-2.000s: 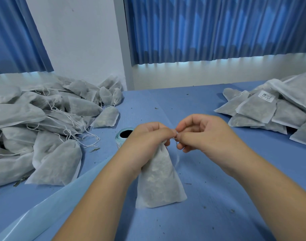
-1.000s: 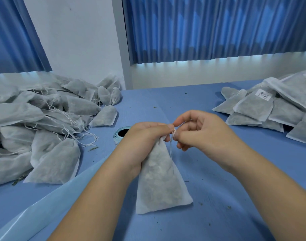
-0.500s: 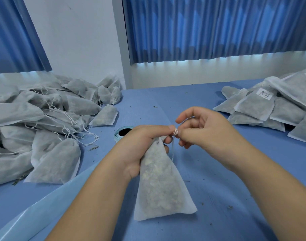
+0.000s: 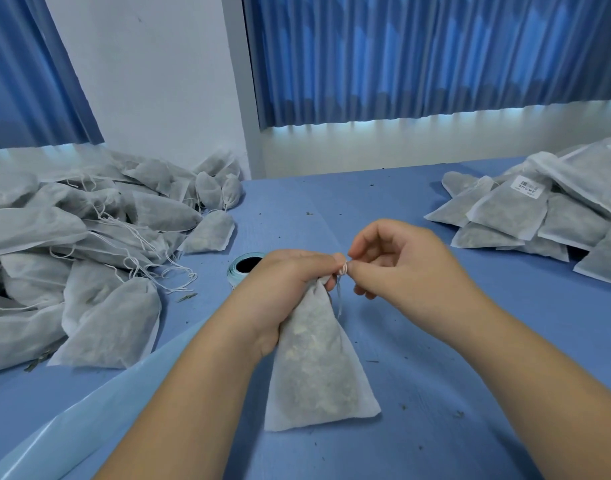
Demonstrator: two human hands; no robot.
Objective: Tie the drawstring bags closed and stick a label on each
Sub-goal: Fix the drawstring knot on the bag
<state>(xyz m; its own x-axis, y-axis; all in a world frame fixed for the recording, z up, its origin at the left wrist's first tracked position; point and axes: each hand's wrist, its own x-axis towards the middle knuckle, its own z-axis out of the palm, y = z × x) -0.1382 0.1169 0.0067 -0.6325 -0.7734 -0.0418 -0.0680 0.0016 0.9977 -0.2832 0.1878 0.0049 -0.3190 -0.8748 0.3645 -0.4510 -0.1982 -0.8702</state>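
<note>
A filled grey drawstring bag [image 4: 314, 368] stands on the blue table [image 4: 418, 445] in front of me. My left hand [image 4: 286, 289] grips its gathered neck. My right hand [image 4: 401, 261] pinches the white drawstring [image 4: 343, 269], which is wound round my left fingertip just above the neck; a loose end hangs down beside the bag. A roll of labels [image 4: 243, 270] with a pale blue edge lies just behind my left hand, partly hidden by it.
A big heap of untied bags [image 4: 89, 244] with loose strings fills the left side of the table. A pile of tied bags [image 4: 539, 216], one showing a barcode label [image 4: 526, 188], lies at the right. A pale blue strip [image 4: 89, 410] crosses the near left. Curtains hang behind.
The bag has sunk lower and leaned towards me while my left hand kept its neck. My right hand has stayed at the neck, working the string round the fingertip.
</note>
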